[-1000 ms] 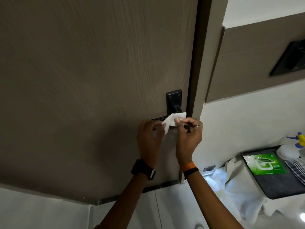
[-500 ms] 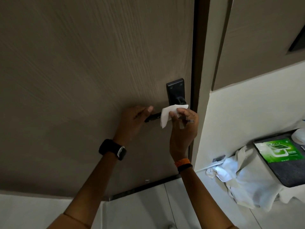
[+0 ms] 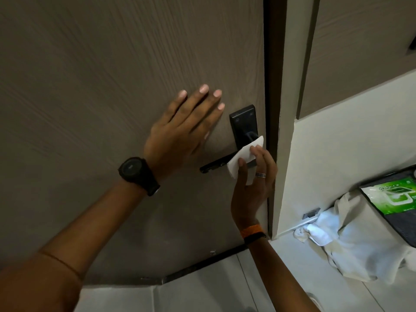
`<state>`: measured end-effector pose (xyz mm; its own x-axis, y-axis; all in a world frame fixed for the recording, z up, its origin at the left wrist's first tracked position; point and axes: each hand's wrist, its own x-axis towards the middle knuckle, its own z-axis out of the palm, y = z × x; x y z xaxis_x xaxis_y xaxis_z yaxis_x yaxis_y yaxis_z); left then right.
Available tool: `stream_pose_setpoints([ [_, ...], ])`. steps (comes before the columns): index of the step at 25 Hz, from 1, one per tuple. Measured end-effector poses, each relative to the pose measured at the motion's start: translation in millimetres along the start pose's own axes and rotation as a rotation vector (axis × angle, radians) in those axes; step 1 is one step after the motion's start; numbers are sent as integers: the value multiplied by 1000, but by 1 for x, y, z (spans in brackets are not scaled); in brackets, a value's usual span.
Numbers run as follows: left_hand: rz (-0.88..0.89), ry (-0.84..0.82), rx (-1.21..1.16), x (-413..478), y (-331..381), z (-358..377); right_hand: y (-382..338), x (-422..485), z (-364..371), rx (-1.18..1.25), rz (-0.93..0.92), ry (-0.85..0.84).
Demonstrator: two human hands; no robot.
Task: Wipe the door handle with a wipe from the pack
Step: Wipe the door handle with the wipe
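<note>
A black lever door handle (image 3: 212,165) on a black backplate (image 3: 243,122) sits at the right edge of a brown wood-grain door (image 3: 112,75). My right hand (image 3: 253,185) holds a white wipe (image 3: 242,157) folded over the handle near its pivot. My left hand (image 3: 182,131) lies flat and open against the door, left of the backplate, fingers spread. The green wipe pack (image 3: 396,195) lies at the far right on a dark grey mat (image 3: 403,224).
The door frame (image 3: 284,109) and a white wall (image 3: 337,149) stand right of the handle. White crumpled cloth (image 3: 351,242) lies on the floor below the mat. Pale floor tiles (image 3: 202,289) run along the bottom.
My left hand has let go of the handle's end and moved up, flat onto the door. My right hand has pressed the wipe down over the handle.
</note>
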<state>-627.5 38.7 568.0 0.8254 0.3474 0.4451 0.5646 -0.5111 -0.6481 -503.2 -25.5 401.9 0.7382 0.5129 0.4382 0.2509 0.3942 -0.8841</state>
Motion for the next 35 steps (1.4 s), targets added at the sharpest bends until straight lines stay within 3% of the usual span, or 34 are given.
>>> stream_pose_setpoints([
  [3,153,19,259,6,-17,8,-2,-15,11,-22,-9,-24],
  [7,241,20,297,15,-26,8,1,-27,25,-182,-159,-104],
  [12,250,39,296,19,-30,7,7,-30,42,-126,-5,-130],
  [15,268,32,326,19,-29,7,17,-46,42,-217,-149,-264],
  [19,275,51,338,20,-29,8,29,-39,39,-282,-153,-242],
  [23,292,51,355,20,-28,8,30,-58,34,-350,-323,-376],
  [27,291,53,357,20,-29,8,33,-41,32,-360,-238,-293],
  [32,286,44,341,21,-28,7,28,-64,30,-439,-426,-450],
  [35,270,44,330,20,-29,8,27,-51,30,-443,-330,-377],
])
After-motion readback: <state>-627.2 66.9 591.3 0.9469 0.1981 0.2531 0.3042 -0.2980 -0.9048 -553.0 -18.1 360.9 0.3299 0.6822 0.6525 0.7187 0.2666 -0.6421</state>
